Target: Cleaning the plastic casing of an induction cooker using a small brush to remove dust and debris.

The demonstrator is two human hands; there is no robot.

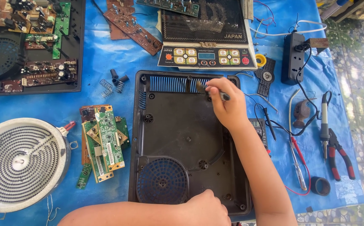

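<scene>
A black plastic cooker base shell (177, 125) lies open in the middle of the blue sheet, with vent slots along its far edge and a round fan grille (162, 181) at its near left. My right hand (226, 104) grips a small brush (205, 88) whose bristles touch the shell's far rim by the vents. My left hand (207, 207) rests closed on the shell's near edge and holds it down.
Left of the shell lie stacked green circuit boards (104, 142), a round white heating coil (20, 161), two springs (108, 87) and another opened unit (27, 42). Behind is a glass control panel (207, 37). On the right are a power strip (293, 56), multimeter probes, soldering iron (324, 125), pliers (339, 157) and tape roll (320, 185).
</scene>
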